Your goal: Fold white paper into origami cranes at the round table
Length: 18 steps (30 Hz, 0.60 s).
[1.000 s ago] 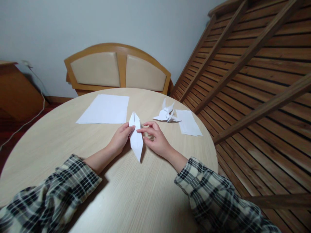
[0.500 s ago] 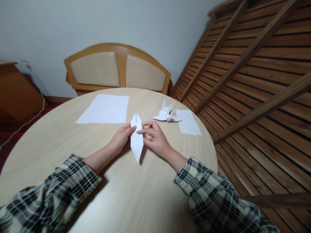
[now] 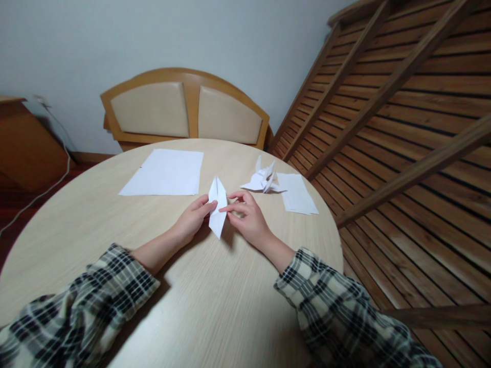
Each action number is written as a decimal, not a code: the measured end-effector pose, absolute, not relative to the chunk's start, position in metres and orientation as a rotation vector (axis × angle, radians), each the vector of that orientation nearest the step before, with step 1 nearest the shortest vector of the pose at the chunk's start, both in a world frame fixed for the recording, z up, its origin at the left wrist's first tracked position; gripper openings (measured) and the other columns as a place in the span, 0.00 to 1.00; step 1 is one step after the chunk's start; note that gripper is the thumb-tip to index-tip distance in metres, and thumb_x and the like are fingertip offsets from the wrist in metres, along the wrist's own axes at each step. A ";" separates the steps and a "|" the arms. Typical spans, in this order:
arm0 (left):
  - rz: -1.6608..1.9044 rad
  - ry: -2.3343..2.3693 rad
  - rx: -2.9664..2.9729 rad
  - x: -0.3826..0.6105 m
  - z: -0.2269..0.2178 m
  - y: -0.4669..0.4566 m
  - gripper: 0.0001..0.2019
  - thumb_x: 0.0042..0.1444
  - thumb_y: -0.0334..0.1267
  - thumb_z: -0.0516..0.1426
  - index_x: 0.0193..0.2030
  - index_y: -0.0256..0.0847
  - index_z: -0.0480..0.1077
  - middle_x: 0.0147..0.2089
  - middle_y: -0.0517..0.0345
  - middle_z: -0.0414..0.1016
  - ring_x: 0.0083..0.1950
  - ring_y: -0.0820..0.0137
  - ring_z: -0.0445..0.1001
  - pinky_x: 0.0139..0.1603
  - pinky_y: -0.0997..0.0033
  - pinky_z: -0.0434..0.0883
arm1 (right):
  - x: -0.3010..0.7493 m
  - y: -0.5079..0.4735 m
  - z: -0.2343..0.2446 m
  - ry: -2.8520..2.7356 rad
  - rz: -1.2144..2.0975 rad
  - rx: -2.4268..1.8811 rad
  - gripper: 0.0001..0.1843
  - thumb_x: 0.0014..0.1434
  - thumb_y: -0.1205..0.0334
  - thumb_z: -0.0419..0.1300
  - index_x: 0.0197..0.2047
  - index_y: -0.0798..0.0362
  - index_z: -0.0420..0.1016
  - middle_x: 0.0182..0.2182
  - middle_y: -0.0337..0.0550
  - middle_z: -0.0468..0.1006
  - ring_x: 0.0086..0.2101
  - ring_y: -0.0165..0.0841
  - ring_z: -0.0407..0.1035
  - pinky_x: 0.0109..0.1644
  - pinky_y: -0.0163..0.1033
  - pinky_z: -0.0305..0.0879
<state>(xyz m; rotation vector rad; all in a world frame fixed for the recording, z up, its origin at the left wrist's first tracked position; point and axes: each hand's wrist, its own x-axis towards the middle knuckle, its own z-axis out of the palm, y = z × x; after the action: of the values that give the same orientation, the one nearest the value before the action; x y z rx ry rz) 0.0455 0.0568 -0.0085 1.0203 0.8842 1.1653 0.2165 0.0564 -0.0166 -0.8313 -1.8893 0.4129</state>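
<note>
A white folded paper piece (image 3: 217, 207), long and pointed at both ends, is tipped up off the round light-wood table (image 3: 192, 296). My left hand (image 3: 191, 221) pinches its left edge with fingers curled. My right hand (image 3: 247, 220) grips its right edge with thumb and forefinger. Both plaid sleeves reach in from the bottom of the view.
A flat white sheet (image 3: 164, 172) lies at the far left of the table. A finished paper crane (image 3: 263, 179) and another folded sheet (image 3: 297, 193) sit at the far right. A padded wooden chair (image 3: 184, 110) stands behind; a slatted wooden frame (image 3: 402, 117) leans at the right.
The paper piece has been lifted and tilted up, so its lower point has risen off the table. Both hands stayed at its edges.
</note>
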 end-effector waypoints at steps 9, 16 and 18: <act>1.127 0.756 1.184 0.042 -0.012 0.058 0.09 0.49 0.37 0.64 0.37 0.37 0.73 0.29 0.60 0.73 0.26 0.77 0.65 0.26 0.77 0.60 | 0.215 0.056 -0.017 -1.768 0.517 -0.935 0.04 0.56 0.68 0.62 0.32 0.51 0.78 0.41 0.43 0.70 0.44 0.33 0.68 0.42 0.40 0.70; 1.109 0.766 1.241 0.045 -0.011 0.057 0.08 0.51 0.35 0.62 0.39 0.38 0.72 0.33 0.57 0.76 0.29 0.73 0.72 0.29 0.75 0.66 | 0.212 0.056 -0.022 -1.640 0.689 -1.047 0.08 0.56 0.59 0.65 0.29 0.52 0.78 0.43 0.46 0.68 0.44 0.35 0.68 0.41 0.41 0.72; 1.098 0.769 1.238 0.045 -0.012 0.057 0.09 0.52 0.36 0.62 0.40 0.38 0.72 0.33 0.56 0.76 0.30 0.72 0.73 0.30 0.75 0.67 | 0.212 0.055 -0.021 -1.631 0.677 -1.060 0.08 0.57 0.58 0.65 0.28 0.52 0.77 0.43 0.47 0.68 0.44 0.36 0.68 0.43 0.43 0.72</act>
<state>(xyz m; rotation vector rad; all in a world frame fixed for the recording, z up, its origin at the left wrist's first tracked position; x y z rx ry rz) 0.0447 0.0573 -0.0118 1.2379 0.7693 1.0979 0.2116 0.0552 -0.0215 -1.0599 -1.6313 0.6771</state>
